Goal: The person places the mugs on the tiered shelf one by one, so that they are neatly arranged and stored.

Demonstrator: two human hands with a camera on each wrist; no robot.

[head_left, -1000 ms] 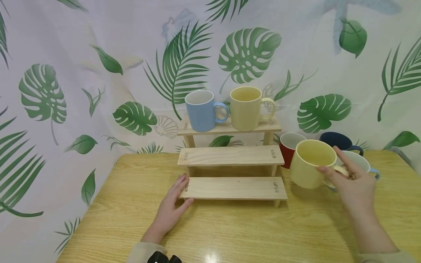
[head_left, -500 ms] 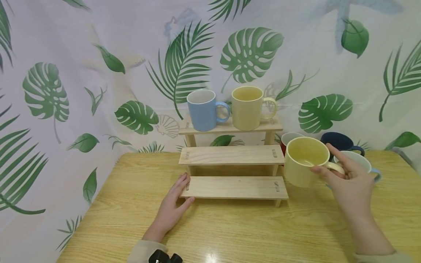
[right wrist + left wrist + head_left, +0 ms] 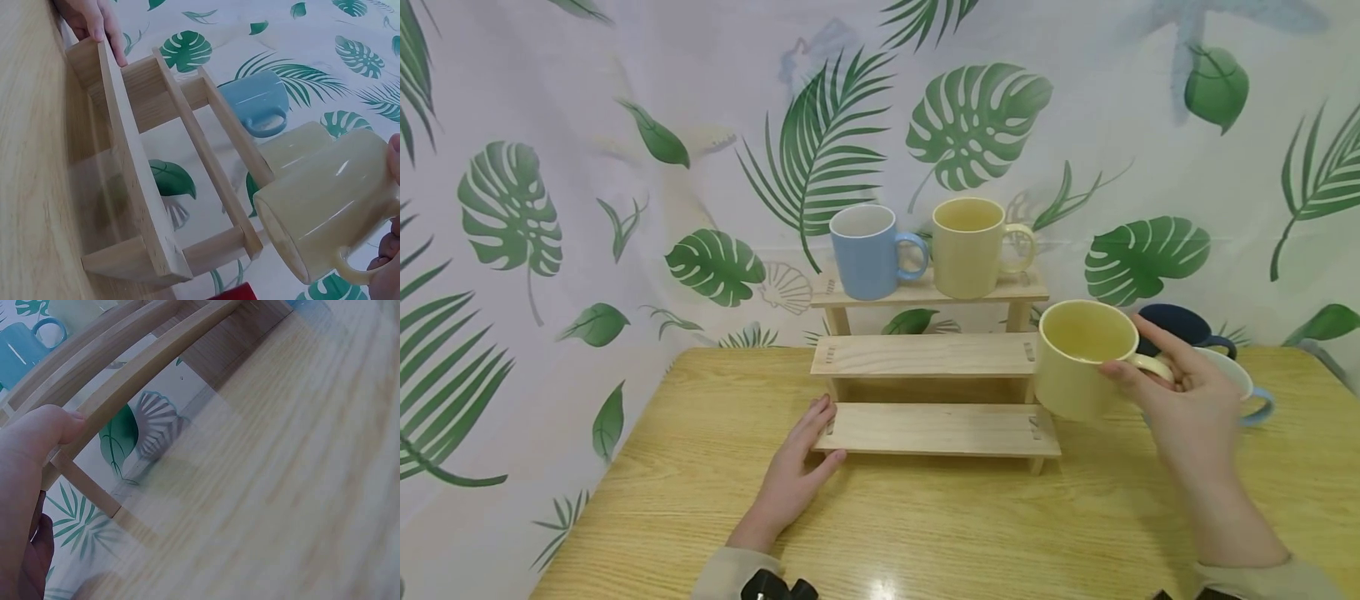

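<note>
My right hand [image 3: 1198, 417] holds a pale yellow mug [image 3: 1071, 375] by its handle, upright in the air at the right end of the three-tier wooden rack [image 3: 917, 354]. The right wrist view shows the mug's underside [image 3: 281, 237] clear of the shelves. At the rack's lower left corner, my left hand [image 3: 793, 475] grips the end of the bottom tier, its thumb [image 3: 56, 428] on the front edge. A light blue mug [image 3: 865, 258] and a second yellow mug [image 3: 967, 254] stand on the top tier, handles to the right.
Behind my right hand, a navy mug [image 3: 1172, 321] and a mug with a light blue handle [image 3: 1258, 408] stand on the wooden table [image 3: 925, 525]. Part of a red mug [image 3: 237, 292] shows in the right wrist view. A leaf-print cloth [image 3: 587, 83] hangs behind the rack.
My right hand has carried the yellow mug left and slightly up towards the rack, so it now hides the red mug in the head view. My left hand stays on the rack.
</note>
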